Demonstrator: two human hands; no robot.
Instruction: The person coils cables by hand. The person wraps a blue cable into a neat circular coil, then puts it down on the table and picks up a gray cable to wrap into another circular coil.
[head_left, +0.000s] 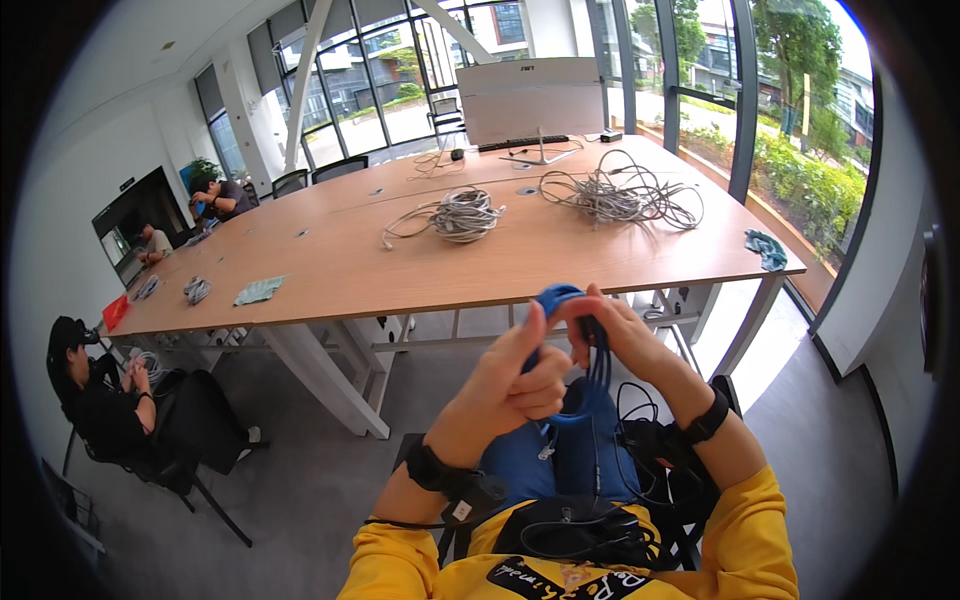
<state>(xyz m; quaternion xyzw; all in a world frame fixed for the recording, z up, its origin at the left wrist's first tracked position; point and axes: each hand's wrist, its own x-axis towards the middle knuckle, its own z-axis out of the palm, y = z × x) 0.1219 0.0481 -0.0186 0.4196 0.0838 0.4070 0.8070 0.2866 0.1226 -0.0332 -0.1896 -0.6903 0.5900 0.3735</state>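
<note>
A coiled blue network cable (598, 367) hangs between my two hands, above my lap and in front of the table edge. My left hand (517, 375) grips the left side of the loops, its fingers curled and its thumb pointing up. On the other side, my right hand (611, 322) is bent over the top of the coil with its fingers around the strands. Part of the coil is hidden behind my fingers. A clear cable plug (546, 453) dangles below, over my jeans.
The long wooden table (337, 277) carries a grey cable coil (466, 215), a looser grey cable heap (619, 196), a monitor (532, 101) and cloths (259, 291) (766, 250). A seated person (105, 405) handles cable at left; others sit farther back. Black wires (637, 435) lie by my lap.
</note>
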